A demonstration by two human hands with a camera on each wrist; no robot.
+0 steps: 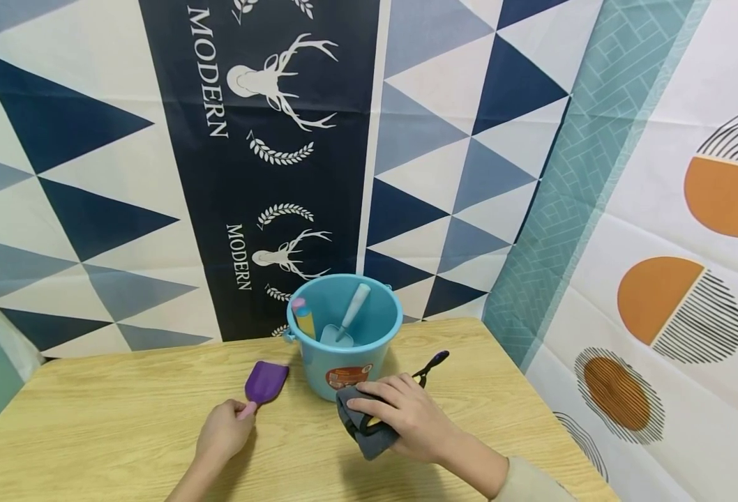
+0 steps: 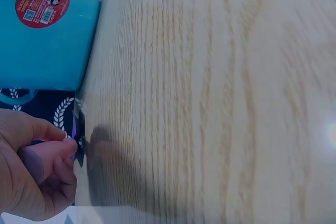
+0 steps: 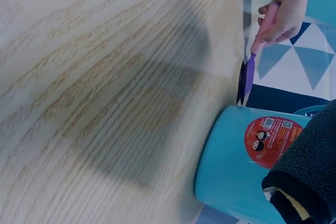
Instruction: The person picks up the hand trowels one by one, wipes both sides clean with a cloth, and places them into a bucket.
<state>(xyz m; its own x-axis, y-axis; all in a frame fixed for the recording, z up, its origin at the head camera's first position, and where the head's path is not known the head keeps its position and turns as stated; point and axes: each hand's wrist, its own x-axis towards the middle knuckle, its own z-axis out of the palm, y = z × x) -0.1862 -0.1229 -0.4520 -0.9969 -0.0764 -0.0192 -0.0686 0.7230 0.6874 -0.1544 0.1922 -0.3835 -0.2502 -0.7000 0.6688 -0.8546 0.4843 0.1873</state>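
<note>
My left hand (image 1: pixel 223 434) grips the pink handle (image 2: pixel 52 156) of a purple toy shovel (image 1: pixel 266 381), whose flat blade points away over the table, left of the bucket. My right hand (image 1: pixel 409 417) holds a folded dark grey cloth (image 1: pixel 369 429) with black and yellow edging, fingers over its top, just in front of the bucket. In the right wrist view the cloth (image 3: pixel 310 166) overlaps the bucket. The light blue bucket (image 1: pixel 344 359) stands upright with a red label (image 3: pixel 273 140). A light blue toy shovel (image 1: pixel 351 314) leans inside it.
Also in the bucket is a yellow, blue and pink stick-shaped piece (image 1: pixel 303 319). A thin dark thing with a purple tip (image 1: pixel 434 361) shows beyond my right hand. The wood-grain table (image 1: pixel 124 418) meets a patterned cloth wall (image 1: pixel 268 174) at the back.
</note>
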